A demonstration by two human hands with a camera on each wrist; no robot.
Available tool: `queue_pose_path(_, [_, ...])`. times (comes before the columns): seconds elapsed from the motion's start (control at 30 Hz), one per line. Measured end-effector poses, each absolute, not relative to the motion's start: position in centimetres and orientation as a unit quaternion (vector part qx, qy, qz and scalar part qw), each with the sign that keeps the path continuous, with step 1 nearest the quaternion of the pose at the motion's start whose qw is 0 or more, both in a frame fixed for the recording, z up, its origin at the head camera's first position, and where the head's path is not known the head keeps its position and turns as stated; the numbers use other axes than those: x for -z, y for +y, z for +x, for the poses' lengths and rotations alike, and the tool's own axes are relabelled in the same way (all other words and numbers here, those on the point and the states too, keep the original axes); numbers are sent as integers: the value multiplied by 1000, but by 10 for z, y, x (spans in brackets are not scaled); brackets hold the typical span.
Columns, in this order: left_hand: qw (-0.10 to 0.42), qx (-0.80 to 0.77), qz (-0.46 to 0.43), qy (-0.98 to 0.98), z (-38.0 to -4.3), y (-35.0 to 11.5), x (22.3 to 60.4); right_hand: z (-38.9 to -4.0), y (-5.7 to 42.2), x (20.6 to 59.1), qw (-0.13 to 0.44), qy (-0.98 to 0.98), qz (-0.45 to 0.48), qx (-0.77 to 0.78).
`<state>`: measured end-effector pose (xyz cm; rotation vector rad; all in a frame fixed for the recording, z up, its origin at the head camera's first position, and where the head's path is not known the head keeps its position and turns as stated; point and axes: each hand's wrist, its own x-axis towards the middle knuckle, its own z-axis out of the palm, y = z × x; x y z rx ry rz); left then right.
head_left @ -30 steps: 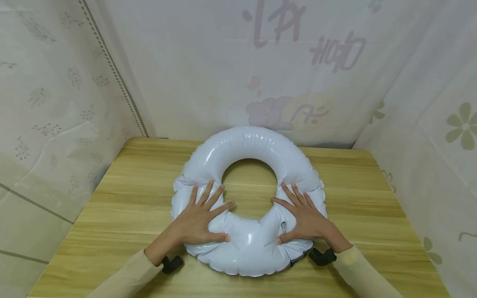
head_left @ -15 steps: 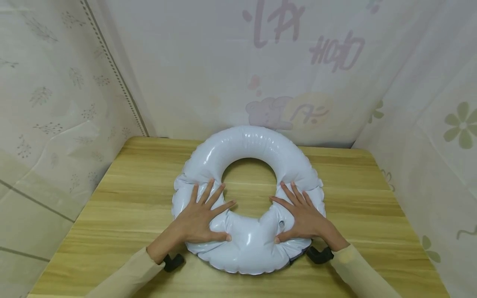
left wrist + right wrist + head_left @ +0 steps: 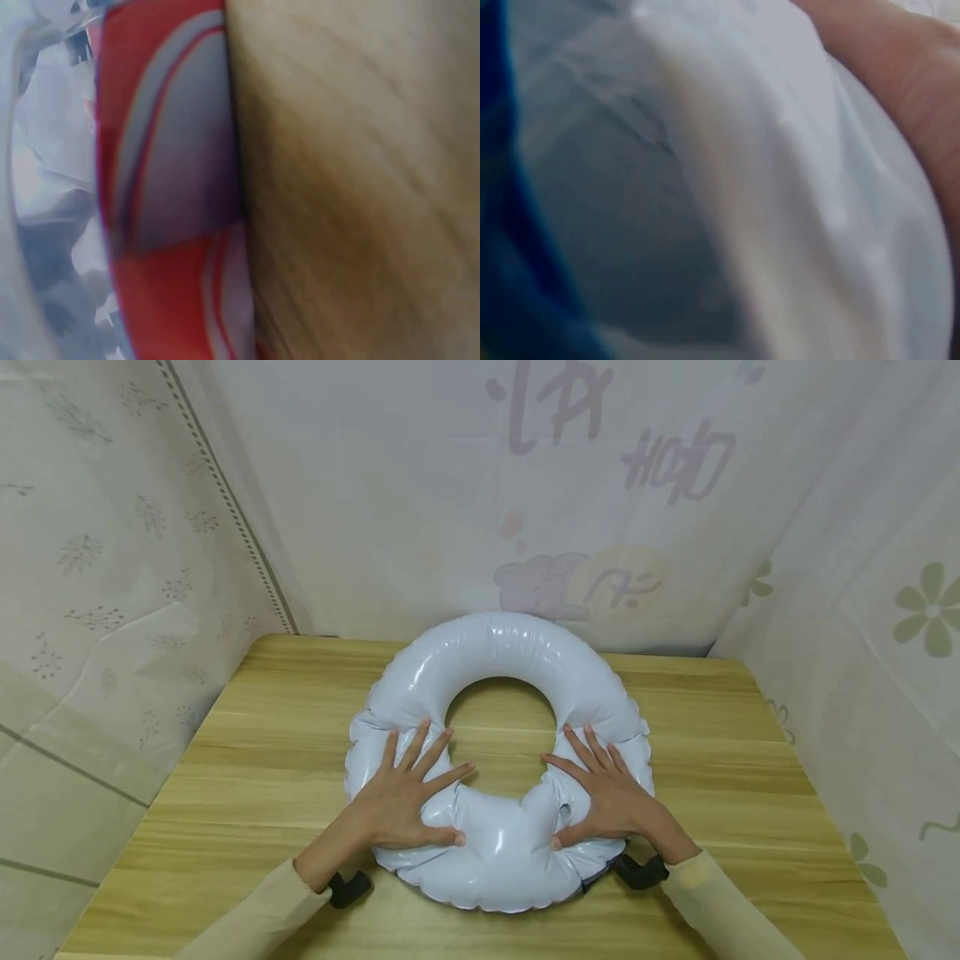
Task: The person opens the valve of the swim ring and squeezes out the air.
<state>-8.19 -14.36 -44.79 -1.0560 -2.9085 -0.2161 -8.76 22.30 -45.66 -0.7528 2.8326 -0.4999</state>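
A shiny white inflatable swim ring (image 3: 498,643) lies flat on the wooden table in the head view, its hole facing up. My left hand (image 3: 401,802) presses on its left front part, fingers spread and thumb pointing inward. On the right front part my right hand (image 3: 611,797) does the same, palm down with fingers fanned. Creases run through the vinyl around both hands, and a small clear valve (image 3: 565,812) shows beside the right thumb. Up close in the left wrist view is a red and white printed band (image 3: 172,135); blurred pale vinyl (image 3: 780,187) fills much of the right wrist view.
The table (image 3: 285,760) has rounded back corners and wood grain. Printed curtain-like cloth (image 3: 375,510) hangs behind it and on both sides. A black wrist-worn device (image 3: 348,889) sits under the left wrist, another black device (image 3: 641,872) under the right.
My right hand has shifted very slightly inward, to the left, and the valve and vinyl near it have moved along. My left hand stays almost where it was on the swim ring.
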Motion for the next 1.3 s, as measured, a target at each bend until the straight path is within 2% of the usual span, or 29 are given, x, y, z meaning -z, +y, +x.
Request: queue_pose_path(1.3, [8, 83, -332, -940, -82, -144, 446, -89, 221, 453, 91, 949, -251, 167])
